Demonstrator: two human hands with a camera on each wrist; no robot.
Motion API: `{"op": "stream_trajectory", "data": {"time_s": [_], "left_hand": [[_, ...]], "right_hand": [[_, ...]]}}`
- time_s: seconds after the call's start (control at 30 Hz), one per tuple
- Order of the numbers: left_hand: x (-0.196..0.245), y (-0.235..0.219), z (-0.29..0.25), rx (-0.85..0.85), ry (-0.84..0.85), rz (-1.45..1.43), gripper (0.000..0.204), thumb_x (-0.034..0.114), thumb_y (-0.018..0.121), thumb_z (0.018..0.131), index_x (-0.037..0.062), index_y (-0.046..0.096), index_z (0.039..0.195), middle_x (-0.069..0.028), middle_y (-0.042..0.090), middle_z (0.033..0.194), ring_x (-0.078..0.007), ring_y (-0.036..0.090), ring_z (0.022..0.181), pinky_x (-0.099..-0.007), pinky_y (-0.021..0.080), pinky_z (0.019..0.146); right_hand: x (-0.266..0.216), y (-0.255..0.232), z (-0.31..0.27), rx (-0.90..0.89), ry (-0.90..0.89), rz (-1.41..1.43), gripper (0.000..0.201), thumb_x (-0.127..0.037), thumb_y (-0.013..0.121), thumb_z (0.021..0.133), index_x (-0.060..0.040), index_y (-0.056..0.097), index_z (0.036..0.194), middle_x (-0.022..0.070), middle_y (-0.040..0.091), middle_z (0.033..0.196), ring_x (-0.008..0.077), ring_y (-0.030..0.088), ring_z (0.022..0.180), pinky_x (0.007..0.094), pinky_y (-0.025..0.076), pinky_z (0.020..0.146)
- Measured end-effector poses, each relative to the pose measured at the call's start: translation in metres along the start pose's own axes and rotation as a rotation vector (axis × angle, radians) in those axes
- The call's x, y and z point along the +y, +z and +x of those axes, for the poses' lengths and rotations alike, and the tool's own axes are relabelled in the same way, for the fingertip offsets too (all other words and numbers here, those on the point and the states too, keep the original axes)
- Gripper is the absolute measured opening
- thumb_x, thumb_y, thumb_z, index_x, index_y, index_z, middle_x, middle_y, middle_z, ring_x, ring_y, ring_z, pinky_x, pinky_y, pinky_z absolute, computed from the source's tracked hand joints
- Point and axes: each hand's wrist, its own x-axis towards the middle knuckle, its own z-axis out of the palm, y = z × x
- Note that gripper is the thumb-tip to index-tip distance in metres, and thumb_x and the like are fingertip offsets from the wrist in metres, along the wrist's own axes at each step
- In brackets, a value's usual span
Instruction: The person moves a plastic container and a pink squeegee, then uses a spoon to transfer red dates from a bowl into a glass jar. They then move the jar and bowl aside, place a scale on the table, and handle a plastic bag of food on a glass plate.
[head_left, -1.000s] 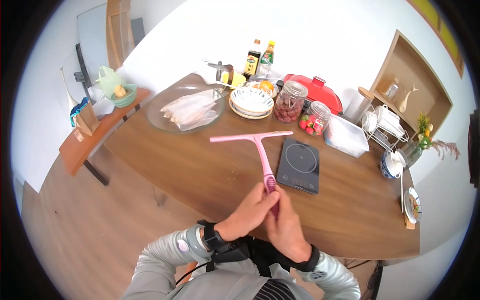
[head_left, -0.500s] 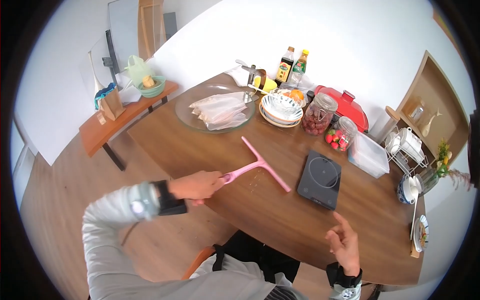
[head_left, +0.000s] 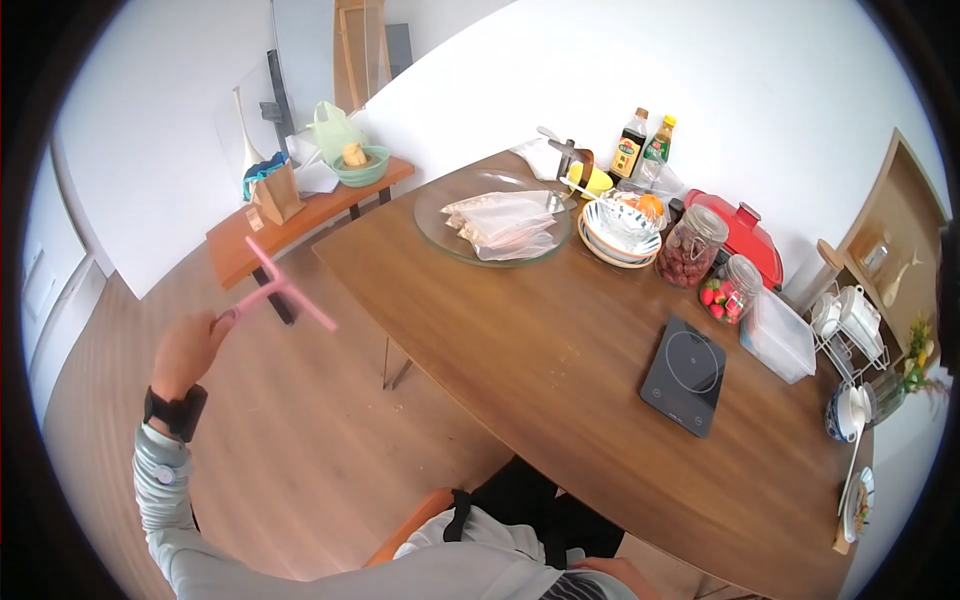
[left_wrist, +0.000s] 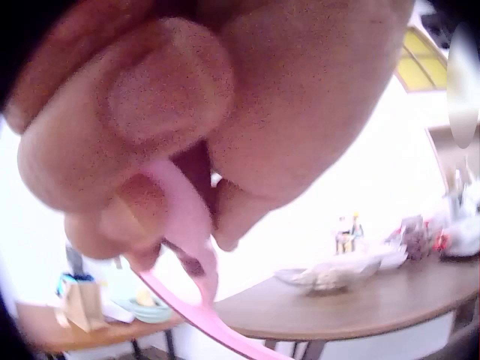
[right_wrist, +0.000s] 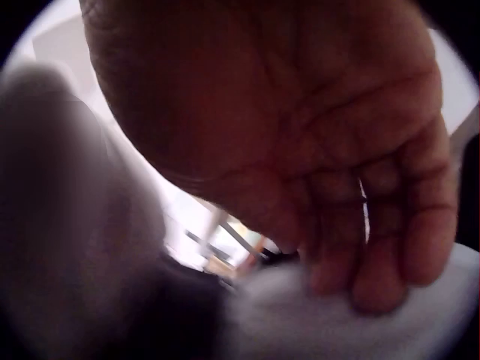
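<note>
My left hand (head_left: 188,352) grips a pink squeegee (head_left: 275,287) by its handle, held out over the floor left of the table. In the left wrist view, the fingers curl round the pink handle (left_wrist: 184,206). My right hand (right_wrist: 322,142) is low by my body, its palm bare and its fingers loosely extended near the pale clothing. Only a small part of it shows at the bottom of the head view. A black induction cooker (head_left: 684,375) lies on the wooden table (head_left: 520,350), with small crumbs left of it.
A glass plate (head_left: 430,235) with plastic bags stands at the back left. Stacked bowls (head_left: 618,250), jars (head_left: 693,245), a red pot (head_left: 750,250) and a plastic box (head_left: 778,335) line the back. A low bench (head_left: 235,250) holds a paper bag (head_left: 277,195) and a green basin (head_left: 360,172).
Both hands were together on the squeegee; the right let go and dropped towards my body. The left hand carried the squeegee leftward off the table. The head view turned left.
</note>
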Motion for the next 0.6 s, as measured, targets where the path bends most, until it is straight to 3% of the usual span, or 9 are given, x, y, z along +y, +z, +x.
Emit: {"op": "stream_trajectory", "data": {"time_s": [0.07, 0.17, 0.27, 0.33, 0.37, 0.43, 0.5, 0.57, 0.6], "left_hand": [[0.005, 0.015, 0.013, 0.016, 0.032, -0.23, 0.035, 0.033, 0.053, 0.09, -0.0003, 0.064, 0.087, -0.014, 0.054, 0.061, -0.0251, 0.058, 0.059, -0.0376, 0.044, 0.057], [0.037, 0.041, 0.035, -0.146, 0.034, -0.588, 0.037, 0.034, 0.053, 0.09, -0.0016, 0.063, 0.086, -0.0078, 0.051, 0.058, -0.0171, 0.053, 0.056, -0.0337, 0.042, 0.054], [0.053, 0.057, 0.054, -0.291, -0.035, -0.68, 0.038, 0.036, 0.053, 0.09, -0.0013, 0.063, 0.087, -0.0034, 0.052, 0.061, -0.0133, 0.048, 0.054, -0.0312, 0.04, 0.052], [0.047, 0.06, 0.061, -0.352, -0.13, -0.683, 0.039, 0.037, 0.054, 0.089, -0.0008, 0.063, 0.089, -0.002, 0.054, 0.063, -0.0135, 0.046, 0.051, -0.0298, 0.038, 0.05], [0.019, 0.078, 0.073, -0.283, -0.032, -0.625, 0.039, 0.038, 0.053, 0.089, 0.0001, 0.063, 0.095, -0.0044, 0.055, 0.065, -0.0141, 0.047, 0.052, -0.0314, 0.039, 0.049], [-0.021, 0.081, 0.083, -0.154, -0.139, -0.463, 0.04, 0.038, 0.053, 0.089, -0.0005, 0.063, 0.097, -0.0122, 0.058, 0.067, -0.0177, 0.055, 0.059, -0.0363, 0.042, 0.055], [-0.089, 0.108, 0.104, 0.219, -0.041, -0.135, 0.039, 0.036, 0.051, 0.091, -0.001, 0.062, 0.1, -0.0159, 0.061, 0.07, -0.0212, 0.059, 0.063, -0.0388, 0.044, 0.058], [-0.055, 0.056, 0.086, 0.419, -0.073, -0.155, 0.039, 0.033, 0.048, 0.093, -0.003, 0.059, 0.102, -0.0181, 0.064, 0.076, -0.0254, 0.062, 0.068, -0.0419, 0.045, 0.063], [-0.041, 0.057, 0.087, 0.494, -0.033, -0.296, 0.037, 0.034, 0.049, 0.093, -0.0007, 0.059, 0.097, -0.0108, 0.057, 0.069, -0.0185, 0.056, 0.06, -0.0355, 0.041, 0.054]], "right_hand": [[0.039, 0.028, 0.037, 0.148, 0.077, -0.231, 0.025, -0.018, 0.048, 0.093, -0.007, 0.063, 0.109, 0.0105, 0.067, 0.093, 0.0176, 0.065, 0.087, 0.0295, 0.049, 0.079], [0.095, 0.033, 0.07, 0.063, 0.24, 0.062, 0.027, -0.019, 0.048, 0.091, -0.0041, 0.06, 0.111, 0.0154, 0.066, 0.092, 0.0226, 0.065, 0.086, 0.0315, 0.05, 0.079], [0.141, 0.008, 0.058, 0.075, 0.321, 0.816, 0.032, -0.02, 0.051, 0.089, -0.002, 0.056, 0.116, 0.0185, 0.064, 0.09, 0.0264, 0.065, 0.082, 0.0351, 0.052, 0.076], [0.165, -0.006, 0.025, 0.315, 0.506, 0.808, 0.033, -0.025, 0.053, 0.088, -0.0017, 0.055, 0.112, 0.0194, 0.063, 0.094, 0.0288, 0.065, 0.081, 0.0402, 0.054, 0.071], [0.219, -0.003, 0.01, 0.414, 0.392, 0.125, 0.035, -0.029, 0.054, 0.086, -0.003, 0.059, 0.108, 0.0203, 0.063, 0.095, 0.0309, 0.063, 0.085, 0.0436, 0.052, 0.075], [0.303, 0.023, -0.027, 0.318, 0.828, -0.986, 0.04, -0.036, 0.052, 0.082, -0.0065, 0.062, 0.108, 0.0185, 0.064, 0.099, 0.0334, 0.06, 0.094, 0.0433, 0.047, 0.084], [0.252, 0.032, -0.053, 0.207, 0.866, -0.943, 0.038, -0.034, 0.051, 0.086, -0.0083, 0.06, 0.113, 0.0149, 0.065, 0.1, 0.0307, 0.061, 0.093, 0.0391, 0.048, 0.082], [0.198, 0.031, -0.055, 0.223, 0.706, -0.429, 0.034, -0.03, 0.052, 0.087, -0.0077, 0.062, 0.111, 0.0148, 0.065, 0.1, 0.0289, 0.061, 0.092, 0.0394, 0.048, 0.081], [0.163, 0.03, -0.054, 0.227, 0.611, -0.183, 0.033, -0.028, 0.053, 0.087, -0.0074, 0.062, 0.11, 0.0148, 0.065, 0.1, 0.0281, 0.061, 0.092, 0.0395, 0.048, 0.08]]}}
